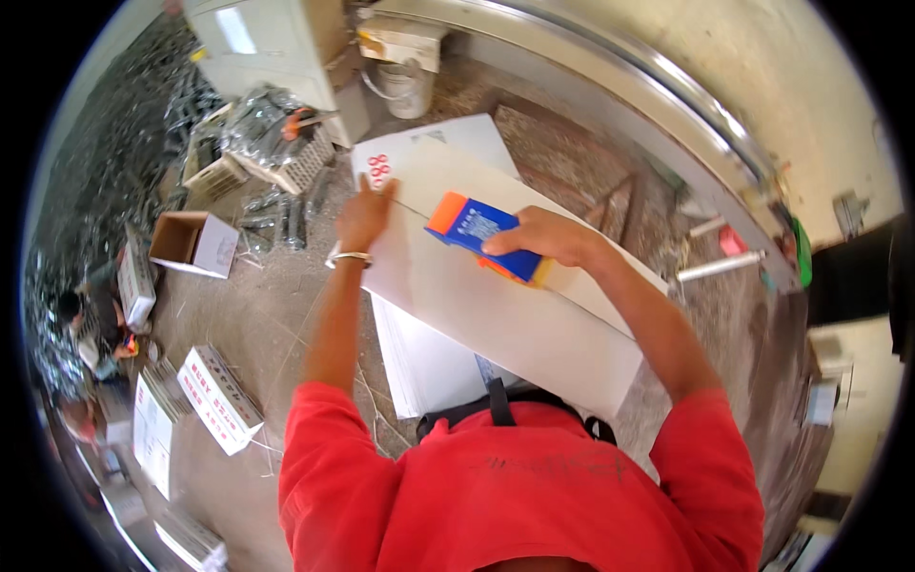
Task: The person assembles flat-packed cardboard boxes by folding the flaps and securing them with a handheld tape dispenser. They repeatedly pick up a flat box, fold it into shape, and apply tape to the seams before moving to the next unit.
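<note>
your right hand is closed around the blue tape dispenser, with the thumb lying on its upper face. the dispenser is over the middle part of the long white box, near the seam between the flaps. your left hand is at the left end of the box, just beside some red marks; i cannot tell whether this grip closes on the cardboard or only presses it.

some things could go wrong from here. if your left hand presses too little, the box may turn or slide, because it lies across white sheets which look loose. if the two flaps do not meet evenly, the seam may open, and tape put there could sit crooked. if the dispenser tilts in your right grip, the tape could wrinkle or leave the line; i cannot see clearly whether any tape touches the box. a slip toward your left hand could also hurt the fingers, if the front end is sharp, which i cannot confirm.

about direction: the dispenser has its long axis slanting from upper left to lower right, with the orange end pointing to the upper left, roughly toward your left hand. the box has its long axis nearly the same way, and the seam runs along it.
</note>
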The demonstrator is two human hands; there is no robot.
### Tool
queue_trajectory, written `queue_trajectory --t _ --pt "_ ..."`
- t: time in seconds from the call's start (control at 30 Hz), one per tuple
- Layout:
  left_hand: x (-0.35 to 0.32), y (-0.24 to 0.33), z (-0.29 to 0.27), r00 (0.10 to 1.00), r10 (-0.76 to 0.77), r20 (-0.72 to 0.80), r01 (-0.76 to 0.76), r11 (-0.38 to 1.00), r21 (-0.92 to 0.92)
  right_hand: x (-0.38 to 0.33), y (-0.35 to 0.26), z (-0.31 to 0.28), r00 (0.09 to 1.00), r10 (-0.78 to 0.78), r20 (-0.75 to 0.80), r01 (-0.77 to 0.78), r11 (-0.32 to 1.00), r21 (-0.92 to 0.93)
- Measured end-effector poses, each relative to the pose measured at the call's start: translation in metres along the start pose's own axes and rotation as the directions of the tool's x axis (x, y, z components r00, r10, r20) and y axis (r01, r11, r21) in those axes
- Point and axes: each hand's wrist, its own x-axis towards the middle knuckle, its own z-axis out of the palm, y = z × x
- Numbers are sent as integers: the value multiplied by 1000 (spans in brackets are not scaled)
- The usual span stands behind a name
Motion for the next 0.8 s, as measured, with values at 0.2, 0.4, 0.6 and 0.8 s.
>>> queue_trajectory --t 0.2,0.4,0.6,0.8 --pt "-1 3 9 995 23 -93 -7 985 174 -201 145 -45 932 224 -283 -240 971 -19" --pt "-21 60 79 812 554 -185 -387 748 540 -242 177 -49 882 265 -391 -289 957 -3" --pt "-187 218 161 703 710 30 -665 642 382 -247 177 -53 913 251 -321 -265 964 0" --pt "-193 225 173 764 632 128 -620 666 415 -303 253 -54 893 332 -303 -363 930 -53"
